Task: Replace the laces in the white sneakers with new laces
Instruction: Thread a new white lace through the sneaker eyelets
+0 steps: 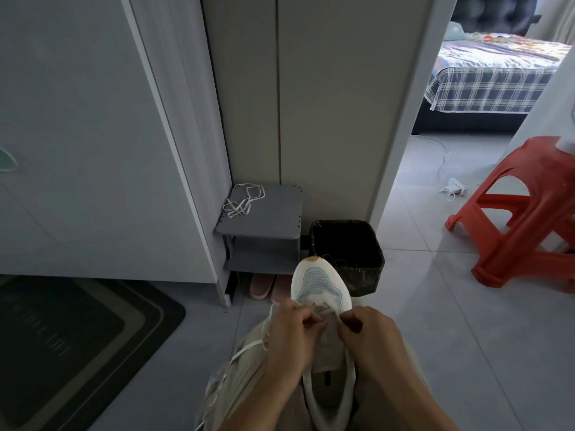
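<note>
White flat lace (249, 348): soft, limp, light; it trails over the left thigh and is best pinched near the tip.
Left hand (292, 331): fingers curled, pinching the lace.
White mesh sneaker (320, 284): light and pliable, on the lap, toe pointing away.
Right hand (370, 334): fingertips pinching the sneaker's eyelet edge.

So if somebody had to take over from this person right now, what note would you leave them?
Left hand: pinches the lace at the sneaker's front eyelets.
Right hand: pinches there too, on the opposite side.
The sneaker lies on the lap, toe pointing away; the lace trails over the left thigh.
A loose lace bundle sits on the grey shelf ahead.
Done: threading begun near the toe; the hands hide how far.
Left: lace the rest; the second sneaker is not in view.
</note>
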`<state>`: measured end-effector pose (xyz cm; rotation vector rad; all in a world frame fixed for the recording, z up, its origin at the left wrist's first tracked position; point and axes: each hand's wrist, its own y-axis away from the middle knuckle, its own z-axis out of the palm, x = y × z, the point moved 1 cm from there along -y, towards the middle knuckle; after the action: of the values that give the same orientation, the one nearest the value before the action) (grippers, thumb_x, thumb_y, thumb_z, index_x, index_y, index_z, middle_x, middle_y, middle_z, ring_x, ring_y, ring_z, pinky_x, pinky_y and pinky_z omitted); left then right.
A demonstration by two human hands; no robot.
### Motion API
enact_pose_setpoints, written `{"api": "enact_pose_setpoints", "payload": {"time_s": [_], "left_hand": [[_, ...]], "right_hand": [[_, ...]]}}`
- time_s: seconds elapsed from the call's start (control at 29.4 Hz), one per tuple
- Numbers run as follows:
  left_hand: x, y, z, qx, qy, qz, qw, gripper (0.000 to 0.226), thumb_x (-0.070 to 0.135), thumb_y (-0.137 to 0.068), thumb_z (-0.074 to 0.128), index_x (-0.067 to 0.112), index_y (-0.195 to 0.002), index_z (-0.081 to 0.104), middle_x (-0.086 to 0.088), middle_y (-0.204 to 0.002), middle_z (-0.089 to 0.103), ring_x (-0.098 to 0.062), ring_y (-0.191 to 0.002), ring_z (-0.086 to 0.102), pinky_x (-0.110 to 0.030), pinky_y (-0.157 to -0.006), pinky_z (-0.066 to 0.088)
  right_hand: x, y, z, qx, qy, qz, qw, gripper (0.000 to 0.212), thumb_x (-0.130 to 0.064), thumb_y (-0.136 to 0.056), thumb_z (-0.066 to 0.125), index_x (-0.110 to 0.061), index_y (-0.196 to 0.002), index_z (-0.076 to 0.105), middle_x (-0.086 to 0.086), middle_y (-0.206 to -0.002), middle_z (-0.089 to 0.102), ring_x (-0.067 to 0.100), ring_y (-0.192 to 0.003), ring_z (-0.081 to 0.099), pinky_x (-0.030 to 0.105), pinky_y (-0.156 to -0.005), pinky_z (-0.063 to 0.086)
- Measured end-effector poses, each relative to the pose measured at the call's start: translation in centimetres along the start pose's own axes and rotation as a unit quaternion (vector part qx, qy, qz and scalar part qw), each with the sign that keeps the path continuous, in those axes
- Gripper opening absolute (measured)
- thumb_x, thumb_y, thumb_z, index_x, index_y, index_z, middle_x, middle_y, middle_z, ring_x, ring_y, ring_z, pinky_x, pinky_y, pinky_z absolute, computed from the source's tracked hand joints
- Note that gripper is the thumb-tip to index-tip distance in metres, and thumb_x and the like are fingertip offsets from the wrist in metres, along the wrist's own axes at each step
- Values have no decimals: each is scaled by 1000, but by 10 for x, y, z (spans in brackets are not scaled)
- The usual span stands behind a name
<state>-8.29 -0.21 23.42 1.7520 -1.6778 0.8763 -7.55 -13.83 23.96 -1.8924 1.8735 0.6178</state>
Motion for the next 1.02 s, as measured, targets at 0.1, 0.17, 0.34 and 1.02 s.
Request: {"api": "enact_pose_setpoints", "payload": {"time_s": [0.1,0.17,0.34,1.02], "left_hand": [[0,-1,7,15,-5,1,1000,11,29,-84,65,21,-90,70,23,-85,33,9,-79,40,3,-69,31],[2,-2,10,28,5,-4,1000,13,29,-84,66,19,-92,71,22,-86,32,6,-83,42,2,-70,31],[10,2,14,70,-33,30,997,10,31,-78,71,23,-84,73,20,-81,37,-5,-84,45,-13,-74,32],[-4,-12,28,87,-58,124,987,6,23,-78,69,20,-79,75,15,-75,39,-9,-81,41,-12,-70,28]], "right_hand": [[3,4,-2,19,-82,3,996,10,-30,-84,63,-26,-89,71,-9,-84,65,8,-79,58,13,-67,41],[6,6,1,20,-108,10,994,10,-30,-84,64,-29,-91,71,-11,-84,65,7,-82,60,11,-69,40],[11,8,5,27,-122,14,992,15,-32,-85,63,-31,-98,70,-13,-88,65,5,-84,58,10,-74,41],[11,-3,-7,-18,-202,37,979,9,-16,-87,60,-22,-80,63,-8,-78,64,7,-74,60,11,-65,45]]}}
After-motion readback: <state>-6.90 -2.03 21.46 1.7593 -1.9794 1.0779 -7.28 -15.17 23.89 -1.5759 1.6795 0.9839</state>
